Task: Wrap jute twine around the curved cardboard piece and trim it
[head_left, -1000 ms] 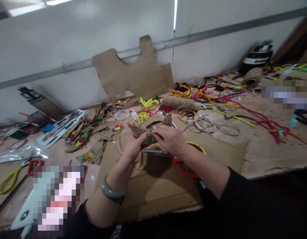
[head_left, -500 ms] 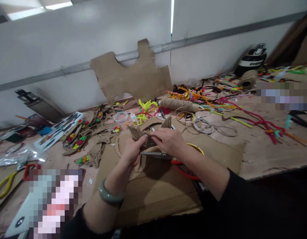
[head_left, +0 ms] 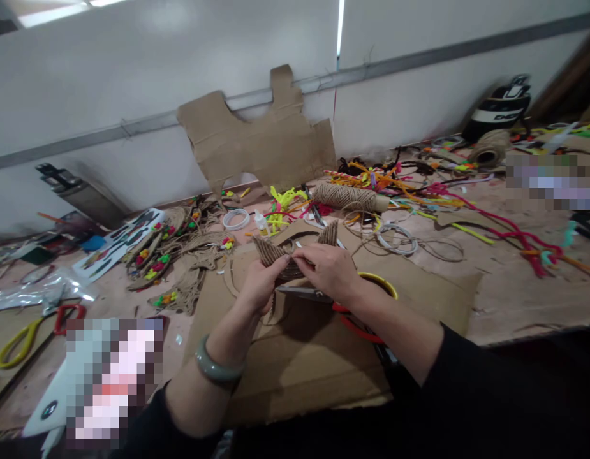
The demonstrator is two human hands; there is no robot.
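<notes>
A crescent-like piece covered in rows of brown twine (head_left: 269, 251) is held up in front of me, its two pointed ends rising on either side. My left hand (head_left: 262, 280) grips its left part, thumb on the near face. At the middle of the upper edge, close to that thumb, my right hand (head_left: 331, 269) is closed in a pinch on the piece; its fingertips hide any single strand there. Scissors with red and yellow handles (head_left: 356, 324) lie under my right forearm, blades pointing left below the piece. A cardboard sheet (head_left: 295, 363) lies beneath both hands.
Behind the hands stand a twine spool (head_left: 347, 196) and a small glue bottle (head_left: 261, 222). Twine shapes with coloured knots (head_left: 154, 261) pile up at left, near other scissors (head_left: 20, 344). Coloured cords (head_left: 495, 223) spread right. A cut cardboard panel (head_left: 270, 143) leans on the wall.
The whole view has shifted slightly, so things appear a little further right. Both hands keep hold of the twine-covered piece, with the right fingertips barely moved along its upper edge.
</notes>
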